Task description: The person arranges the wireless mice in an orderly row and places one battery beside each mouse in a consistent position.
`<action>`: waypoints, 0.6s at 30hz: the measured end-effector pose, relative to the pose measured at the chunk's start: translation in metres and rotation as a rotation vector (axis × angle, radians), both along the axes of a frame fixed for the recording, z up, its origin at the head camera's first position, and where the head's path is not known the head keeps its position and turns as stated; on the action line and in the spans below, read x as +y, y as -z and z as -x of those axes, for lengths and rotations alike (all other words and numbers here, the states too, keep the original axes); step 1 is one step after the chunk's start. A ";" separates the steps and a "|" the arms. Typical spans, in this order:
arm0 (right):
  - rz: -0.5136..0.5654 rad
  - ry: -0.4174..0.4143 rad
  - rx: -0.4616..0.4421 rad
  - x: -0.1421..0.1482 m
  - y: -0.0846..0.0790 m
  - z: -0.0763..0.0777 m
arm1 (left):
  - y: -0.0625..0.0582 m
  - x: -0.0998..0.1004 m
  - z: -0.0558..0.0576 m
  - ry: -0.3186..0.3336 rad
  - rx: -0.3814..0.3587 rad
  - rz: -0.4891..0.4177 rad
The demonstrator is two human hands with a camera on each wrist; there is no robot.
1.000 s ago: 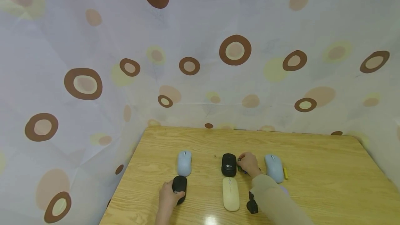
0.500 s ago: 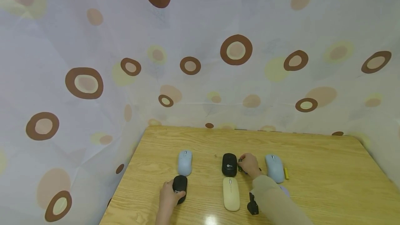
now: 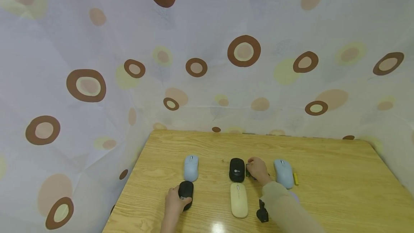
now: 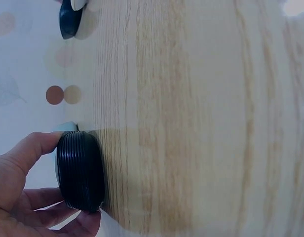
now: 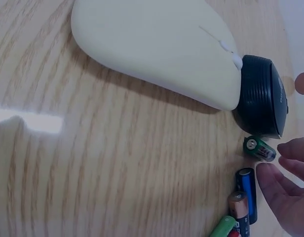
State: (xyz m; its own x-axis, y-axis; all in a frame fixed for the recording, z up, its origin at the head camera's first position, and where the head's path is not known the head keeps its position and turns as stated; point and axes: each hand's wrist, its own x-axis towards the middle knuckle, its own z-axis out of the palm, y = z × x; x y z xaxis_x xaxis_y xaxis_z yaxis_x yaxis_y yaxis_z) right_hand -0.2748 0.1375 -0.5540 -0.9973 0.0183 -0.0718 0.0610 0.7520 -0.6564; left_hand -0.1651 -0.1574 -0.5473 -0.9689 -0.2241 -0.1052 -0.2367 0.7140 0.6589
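My left hand [image 3: 174,202] grips a black computer mouse [image 3: 186,191] at the left front of the table, thumb on one side and fingers on the other. In the left wrist view the ribbed side of this mouse [image 4: 80,170] faces the camera. My right hand [image 3: 257,169] pinches at the end of a green battery [image 5: 259,149] with thumb and fingertips. This battery lies right beside a second black mouse [image 5: 263,96], which stands end to end with a cream mouse [image 5: 157,44]. Near the thumb lie a blue battery [image 5: 247,192], a copper-topped battery [image 5: 239,212] and another green battery [image 5: 223,228].
A pale blue mouse [image 3: 191,168] lies just beyond the left hand's mouse. Right of the right hand rests another pale blue mouse [image 3: 284,174], with a small yellow cylinder [image 3: 295,178] beside it. The sleeve partly hides a lilac object [image 3: 294,196]. A patterned curtain [image 3: 207,89] borders the wooden table [image 3: 343,182].
The green battery at my right fingertips has shifted slightly beside the black mouse. My left hand stays on its mouse, and everything else keeps its place.
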 end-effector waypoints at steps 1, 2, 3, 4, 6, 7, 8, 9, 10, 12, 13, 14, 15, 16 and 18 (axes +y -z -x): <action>0.014 -0.004 0.013 0.001 -0.001 0.000 | 0.000 0.000 0.000 0.001 0.001 0.002; 0.022 -0.012 0.027 0.003 -0.002 0.001 | 0.000 0.000 0.000 0.002 0.001 0.003; 0.023 -0.025 0.042 0.005 -0.002 0.002 | 0.000 0.000 0.000 0.003 0.001 0.005; 0.021 -0.044 0.061 0.008 -0.003 0.003 | 0.001 0.000 0.000 0.006 0.001 0.008; 0.001 -0.098 0.101 0.014 -0.004 0.005 | 0.002 0.000 0.000 0.008 -0.002 0.007; -0.012 -0.131 0.115 0.018 -0.005 0.006 | 0.002 0.000 0.000 0.008 -0.005 0.007; -0.033 -0.167 0.127 0.021 -0.006 0.006 | 0.002 0.000 0.000 0.009 -0.007 0.008; -0.058 -0.209 0.136 0.025 -0.007 0.006 | 0.002 -0.001 0.000 0.009 -0.009 0.008; -0.075 -0.250 0.140 0.028 -0.008 0.007 | 0.002 -0.001 0.000 0.009 -0.010 0.008; -0.121 -0.338 0.135 0.034 -0.010 0.005 | 0.001 0.000 0.000 0.006 -0.013 0.005; -0.146 -0.378 0.125 0.037 -0.010 0.004 | 0.001 0.000 0.000 0.005 -0.014 0.004; -0.174 -0.418 0.116 0.039 -0.009 0.004 | 0.001 0.000 0.000 0.003 -0.015 0.002; -0.195 -0.458 0.111 0.041 -0.009 0.003 | 0.001 0.000 0.000 0.002 -0.015 0.001; -0.204 -0.484 0.101 0.042 -0.009 0.001 | 0.000 0.000 0.000 0.001 -0.015 0.000; -0.243 -0.520 0.098 0.043 -0.007 -0.001 | 0.000 0.000 0.000 0.002 -0.015 0.001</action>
State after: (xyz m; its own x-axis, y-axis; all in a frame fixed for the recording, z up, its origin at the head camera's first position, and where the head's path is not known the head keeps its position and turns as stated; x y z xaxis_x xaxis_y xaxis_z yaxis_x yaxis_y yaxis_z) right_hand -0.2737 0.1806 -0.5469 -0.8813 -0.4714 -0.0332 -0.4091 0.7963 -0.4455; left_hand -0.1647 -0.1575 -0.5477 -0.9675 -0.2225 -0.1200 -0.2456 0.7150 0.6546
